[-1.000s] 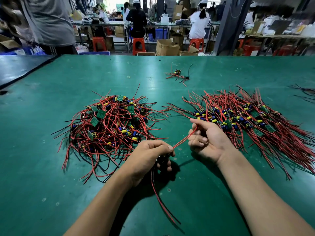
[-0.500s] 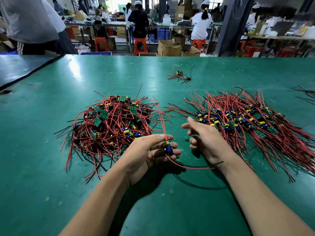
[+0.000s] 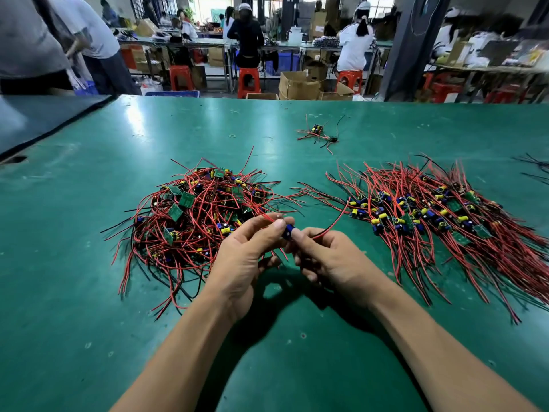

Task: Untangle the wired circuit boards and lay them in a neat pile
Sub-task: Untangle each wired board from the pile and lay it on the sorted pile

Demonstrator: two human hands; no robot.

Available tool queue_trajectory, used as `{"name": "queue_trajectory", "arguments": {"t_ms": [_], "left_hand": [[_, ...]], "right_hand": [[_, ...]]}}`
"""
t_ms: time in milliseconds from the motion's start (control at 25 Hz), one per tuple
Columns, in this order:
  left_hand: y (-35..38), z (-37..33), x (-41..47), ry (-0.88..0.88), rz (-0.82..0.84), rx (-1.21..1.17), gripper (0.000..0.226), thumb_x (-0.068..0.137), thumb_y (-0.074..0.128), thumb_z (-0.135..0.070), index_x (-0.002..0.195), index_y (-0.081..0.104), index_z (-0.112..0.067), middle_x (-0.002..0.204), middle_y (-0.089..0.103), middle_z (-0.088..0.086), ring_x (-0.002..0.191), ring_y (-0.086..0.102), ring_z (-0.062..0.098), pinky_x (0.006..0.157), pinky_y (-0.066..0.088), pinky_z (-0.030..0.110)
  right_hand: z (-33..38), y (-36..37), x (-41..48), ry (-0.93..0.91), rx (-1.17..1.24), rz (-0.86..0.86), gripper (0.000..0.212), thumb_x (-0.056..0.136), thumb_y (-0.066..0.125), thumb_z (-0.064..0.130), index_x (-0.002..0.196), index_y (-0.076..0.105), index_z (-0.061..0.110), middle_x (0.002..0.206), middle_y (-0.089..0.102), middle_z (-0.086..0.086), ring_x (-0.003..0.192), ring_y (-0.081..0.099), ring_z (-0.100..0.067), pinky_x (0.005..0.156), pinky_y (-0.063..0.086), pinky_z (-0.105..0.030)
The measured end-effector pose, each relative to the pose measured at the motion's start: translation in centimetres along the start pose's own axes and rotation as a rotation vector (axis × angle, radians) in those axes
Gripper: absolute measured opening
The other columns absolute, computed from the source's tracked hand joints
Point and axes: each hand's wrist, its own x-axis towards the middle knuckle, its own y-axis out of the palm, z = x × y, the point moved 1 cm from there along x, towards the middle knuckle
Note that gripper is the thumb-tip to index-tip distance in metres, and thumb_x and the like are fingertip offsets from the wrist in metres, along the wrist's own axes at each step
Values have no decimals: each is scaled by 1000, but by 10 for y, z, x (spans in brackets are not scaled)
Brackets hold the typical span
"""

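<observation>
A tangled heap of wired circuit boards with red and black leads lies left of centre on the green table. To the right spreads a combed pile of boards, their wires fanned out in rows. Between the two, my left hand and my right hand together pinch one small board with a blue capacitor. Its red wire curves up to the right from my right fingers. Most of that board is hidden by my fingertips.
A few stray boards with wires lie further back on the table, and black wires show at the right edge. A darker table adjoins at the left. Beyond are people, red stools and cardboard boxes.
My right hand has come in from beside the right pile and taken hold of the board that my left hand held. The board's wires have swung from below the hands up to the right.
</observation>
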Motion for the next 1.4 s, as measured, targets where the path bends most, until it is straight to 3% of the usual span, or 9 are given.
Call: {"name": "queue_trajectory", "arguments": {"t_ms": [240,360,520,720,840,1040,1120,1240,1400], "left_hand": [[-3,-1,2,-122,111,-181,28,66,66,3,82,79,-16,92,74,7,81,74,23,64,59,27],[0,-1,-1,-238,156,-199,17,75,63,-8,83,77,-11,74,69,10,61,69,19,55,57,25],[6,1,-7,-365,292,-51,23,85,62,-34,87,67,-12,80,70,11,56,66,18,50,55,26],[5,2,-5,-280,249,-62,20,75,71,-20,85,58,-9,71,65,7,54,65,17,48,54,25],[4,4,-4,-264,210,-55,19,72,73,-17,82,59,-9,69,64,9,56,66,20,49,54,26],[6,6,-3,-279,229,35,13,76,71,-15,87,68,-8,75,65,9,63,68,23,61,59,35],[7,6,-4,-299,224,17,10,73,69,-16,80,75,-12,82,65,11,66,68,24,66,58,37],[10,8,-6,-301,278,-23,25,73,66,-9,96,75,-13,89,68,9,69,64,21,64,56,33],[12,11,-6,-321,229,-58,21,85,54,-8,95,73,-10,92,71,18,73,72,28,71,59,36]], "right_hand": [[14,-13,-3,54,197,-17,29,79,74,43,63,68,20,55,48,4,45,38,-6,45,22,-19],[18,-18,-9,87,196,72,26,80,68,34,59,64,19,53,44,4,46,28,-8,48,15,-24],[20,-17,-13,132,127,224,26,74,80,36,65,63,20,61,39,-6,48,18,-9,48,12,-24],[20,-20,-7,83,23,65,28,82,68,35,62,53,22,56,30,2,49,16,-10,43,14,-20],[16,-20,-4,27,3,5,29,79,73,41,66,61,17,61,30,-8,49,24,-11,44,18,-20],[11,-18,-2,9,12,30,41,68,84,55,77,74,16,86,40,-20,79,33,-30,62,23,-31],[10,-17,-1,3,7,42,44,65,86,57,80,76,17,73,47,-17,75,36,-26,62,26,-28],[7,-16,-1,-6,35,74,36,73,83,48,88,77,16,81,63,-12,75,47,-27,63,38,-26],[7,-13,-4,42,80,54,29,75,82,41,89,76,16,73,64,-3,57,51,-11,45,42,-19]]}}
